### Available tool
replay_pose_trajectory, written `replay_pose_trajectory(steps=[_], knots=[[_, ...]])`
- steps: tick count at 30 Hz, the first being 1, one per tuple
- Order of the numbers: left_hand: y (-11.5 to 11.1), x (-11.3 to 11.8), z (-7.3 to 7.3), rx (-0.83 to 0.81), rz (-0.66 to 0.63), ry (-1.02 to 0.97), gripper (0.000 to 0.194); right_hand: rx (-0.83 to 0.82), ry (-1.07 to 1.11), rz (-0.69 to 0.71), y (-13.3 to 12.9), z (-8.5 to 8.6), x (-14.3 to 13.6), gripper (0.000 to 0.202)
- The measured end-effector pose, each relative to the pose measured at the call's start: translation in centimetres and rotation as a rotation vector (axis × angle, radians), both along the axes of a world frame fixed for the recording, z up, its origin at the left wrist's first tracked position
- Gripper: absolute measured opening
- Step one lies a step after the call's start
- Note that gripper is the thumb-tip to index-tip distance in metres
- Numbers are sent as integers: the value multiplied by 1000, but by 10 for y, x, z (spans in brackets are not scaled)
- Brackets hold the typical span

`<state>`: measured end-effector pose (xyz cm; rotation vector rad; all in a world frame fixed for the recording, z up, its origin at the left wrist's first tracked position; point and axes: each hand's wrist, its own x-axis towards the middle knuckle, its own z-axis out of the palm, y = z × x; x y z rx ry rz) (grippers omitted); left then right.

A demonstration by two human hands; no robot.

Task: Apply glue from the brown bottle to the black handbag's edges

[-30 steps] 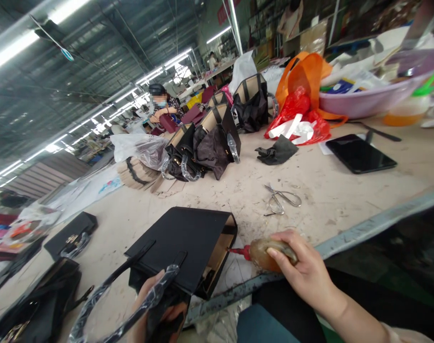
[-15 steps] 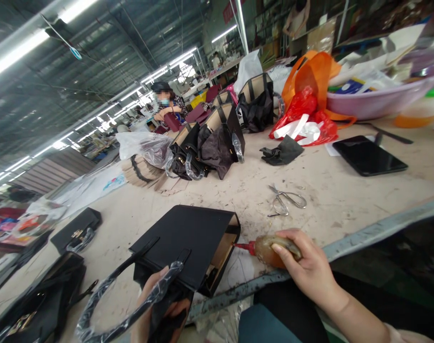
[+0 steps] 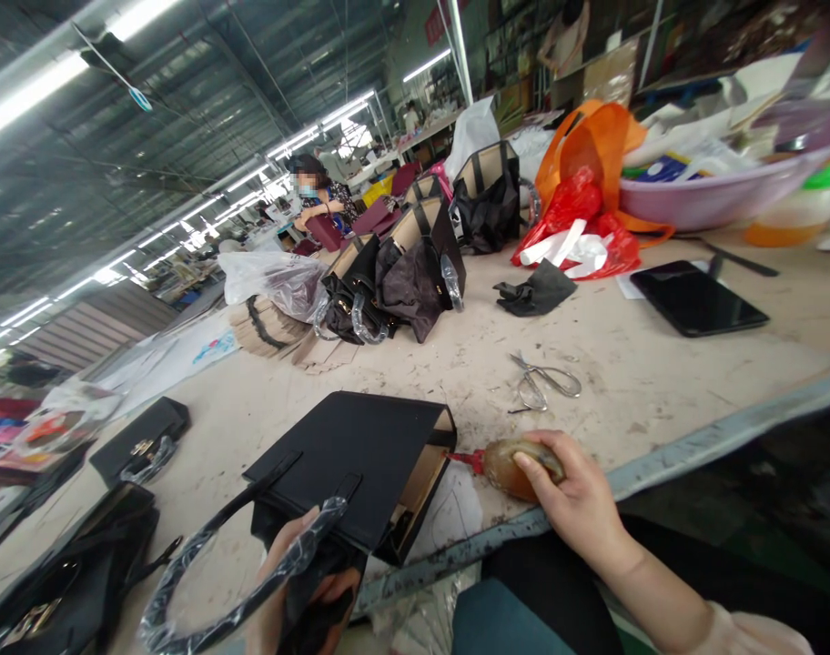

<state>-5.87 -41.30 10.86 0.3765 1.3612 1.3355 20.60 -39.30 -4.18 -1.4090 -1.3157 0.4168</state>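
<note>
A black handbag (image 3: 360,450) lies tilted on the table in front of me, its beige-lined open side turned to the right. My left hand (image 3: 278,569) grips it from below, behind a plastic-wrapped handle (image 3: 183,569); some of the fingers are hidden by the bag. In my right hand (image 3: 582,505) is a squeeze bottle (image 3: 511,468) of brownish liquid, with a red nozzle. The nozzle tip points left and is at the edge of the bag's open side; whether it touches, I cannot tell. Beyond the bottle lie small metal scissors (image 3: 546,380).
Several black handbags (image 3: 421,264) stand farther back, and others (image 3: 66,569) lie at the left. A black tablet (image 3: 694,298), a black cloth scrap (image 3: 536,289), a red plastic bag (image 3: 565,218) and a filled purple basin (image 3: 702,202) are on the right. A masked person (image 3: 319,205) sits beyond.
The bottle in my right hand has moved slightly up along the edge of the handbag's open side. My left hand keeps its hold, and the view has shifted a little.
</note>
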Motion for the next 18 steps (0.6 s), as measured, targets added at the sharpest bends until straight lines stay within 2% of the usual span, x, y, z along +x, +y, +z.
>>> replay_pose_trajectory(steps=[5, 13, 18], knots=[[2, -2, -2, -5, 20, -38, 26, -26, 61, 36, -11, 4, -4, 19], [2, -2, -5, 39, 61, -75, 22, -50, 181, 146, -29, 22, -9, 15], [5, -2, -6, -24, 91, -128, 25, -87, 253, 212, -38, 29, -12, 16]])
